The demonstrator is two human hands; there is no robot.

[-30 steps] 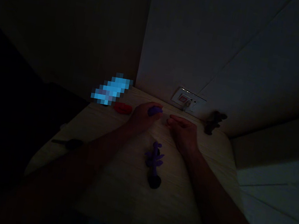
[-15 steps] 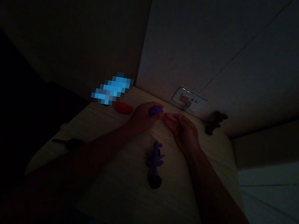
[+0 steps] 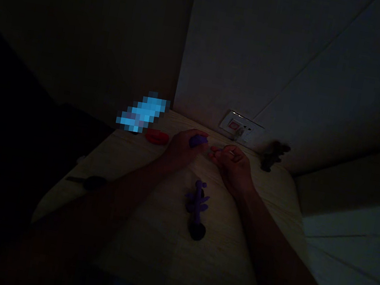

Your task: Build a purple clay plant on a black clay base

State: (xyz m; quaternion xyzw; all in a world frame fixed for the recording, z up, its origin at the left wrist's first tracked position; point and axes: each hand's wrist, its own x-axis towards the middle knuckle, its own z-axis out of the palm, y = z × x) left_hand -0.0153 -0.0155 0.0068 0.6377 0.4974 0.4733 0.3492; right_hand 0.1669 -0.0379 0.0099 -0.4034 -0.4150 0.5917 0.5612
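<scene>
A purple lump, probably modelling clay (image 3: 198,141), is held in my left hand (image 3: 182,147), with the fingers closed round it. Just to the right, my right hand (image 3: 234,162) pinches a tiny purple piece (image 3: 221,151) between its fingertips; dim light hides its exact shape. The two hands are close together but apart, above the far part of the wooden table. Nearer to me lies a slim purple clay figure (image 3: 198,202) with several leaf-like side pieces and a dark round lump (image 3: 197,231) at its near end.
A red clay piece (image 3: 157,137) lies left of my left hand, beside a bright blurred-out screen (image 3: 142,114). A dark flat tool (image 3: 90,182) rests by the table's left edge. A dark figure (image 3: 275,157) stands near the wall socket (image 3: 241,127). The room is dark.
My right hand's fingers opened out with a small purple bit showing, then curled back into a pinch. The left hand keeps its hold on the purple lump, nearly unmoved.
</scene>
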